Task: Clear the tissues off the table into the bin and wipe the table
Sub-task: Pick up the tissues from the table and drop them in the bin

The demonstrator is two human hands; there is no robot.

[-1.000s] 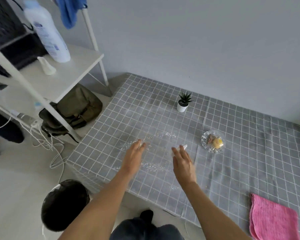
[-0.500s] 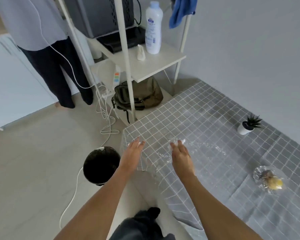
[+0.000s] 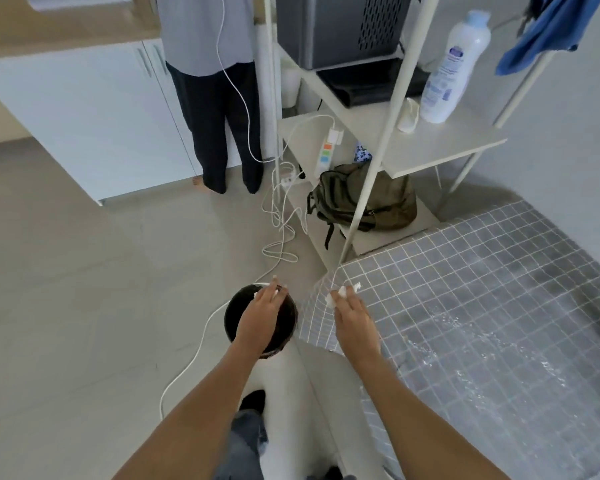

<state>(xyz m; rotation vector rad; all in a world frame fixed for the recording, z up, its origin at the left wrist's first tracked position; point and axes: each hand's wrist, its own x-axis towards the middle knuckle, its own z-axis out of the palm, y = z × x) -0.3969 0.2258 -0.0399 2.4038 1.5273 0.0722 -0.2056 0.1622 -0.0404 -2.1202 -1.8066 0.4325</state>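
Note:
My left hand [image 3: 260, 318] hovers directly over the round black bin [image 3: 284, 320] on the floor, palm down, with a small white tissue [image 3: 274, 292] showing at its fingertips. My right hand [image 3: 352, 315] is over the table's near left corner and grips a crumpled white tissue [image 3: 340, 294] in its fingers. The table [image 3: 482, 306] is covered by a grey cloth with a white grid under clear plastic. No other tissues show on the visible part of the table.
A white shelf rack [image 3: 413, 143] stands behind the table corner with an olive backpack [image 3: 364, 199], a power strip and a white bottle [image 3: 454, 67]. White cables [image 3: 281, 220] trail across the floor by the bin. A person [image 3: 215, 109] stands at the white cabinets.
My view has swung left from the table to the floor and bin. Both hands have travelled left with the tissues; the left one has gone from the table edge to above the bin.

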